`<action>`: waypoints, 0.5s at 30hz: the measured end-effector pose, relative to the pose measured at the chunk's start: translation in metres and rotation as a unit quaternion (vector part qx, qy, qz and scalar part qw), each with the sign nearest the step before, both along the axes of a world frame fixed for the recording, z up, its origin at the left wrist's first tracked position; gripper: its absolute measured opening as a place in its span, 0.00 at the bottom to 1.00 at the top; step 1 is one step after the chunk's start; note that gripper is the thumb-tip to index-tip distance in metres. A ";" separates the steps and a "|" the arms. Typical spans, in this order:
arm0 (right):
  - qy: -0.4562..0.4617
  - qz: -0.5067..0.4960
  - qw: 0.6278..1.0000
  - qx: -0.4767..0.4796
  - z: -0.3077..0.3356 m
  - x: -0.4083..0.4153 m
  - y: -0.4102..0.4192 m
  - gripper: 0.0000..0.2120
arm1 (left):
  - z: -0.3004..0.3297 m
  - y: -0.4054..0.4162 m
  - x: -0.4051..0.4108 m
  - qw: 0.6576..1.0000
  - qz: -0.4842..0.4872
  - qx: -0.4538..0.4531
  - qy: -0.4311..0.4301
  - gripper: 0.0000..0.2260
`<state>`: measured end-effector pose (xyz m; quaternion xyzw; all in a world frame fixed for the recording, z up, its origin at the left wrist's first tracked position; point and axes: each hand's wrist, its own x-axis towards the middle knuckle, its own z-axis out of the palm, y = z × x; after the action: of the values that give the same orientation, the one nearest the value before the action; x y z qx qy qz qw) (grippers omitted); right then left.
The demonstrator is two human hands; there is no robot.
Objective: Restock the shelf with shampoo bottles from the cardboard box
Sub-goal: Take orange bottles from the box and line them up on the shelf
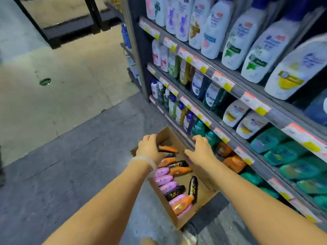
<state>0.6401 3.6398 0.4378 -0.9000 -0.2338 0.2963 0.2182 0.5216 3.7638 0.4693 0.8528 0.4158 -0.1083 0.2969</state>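
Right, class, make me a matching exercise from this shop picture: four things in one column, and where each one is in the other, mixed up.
Things
1. cardboard box
2. pink bottles
3. big white bottles
4. left hand

Places
A. lying inside the box
B. on the floor in front of the shelves
C. on the top shelf in view
D. at the far left edge of the box

Pairs: 1-B, 2-A, 3-C, 4-D
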 end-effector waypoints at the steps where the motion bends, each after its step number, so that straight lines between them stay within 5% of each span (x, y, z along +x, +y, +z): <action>1: 0.011 -0.015 1.000 -0.004 -0.009 0.007 0.005 0.29 | -0.009 0.009 0.009 1.000 -0.007 -0.004 0.009 0.30; 9: 0.084 -0.183 0.979 -0.032 -0.091 0.052 0.038 0.27 | -0.100 0.074 0.091 0.987 -0.133 -0.053 0.069 0.30; 15: 0.122 -0.364 0.922 -0.054 -0.199 0.051 0.060 0.22 | -0.211 0.101 0.131 0.956 -0.255 -0.076 0.122 0.30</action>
<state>0.6915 3.6999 0.2389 -0.8903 0.1546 0.3159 0.2893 0.6526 3.8652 0.2584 0.8856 0.2086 -0.3151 0.2700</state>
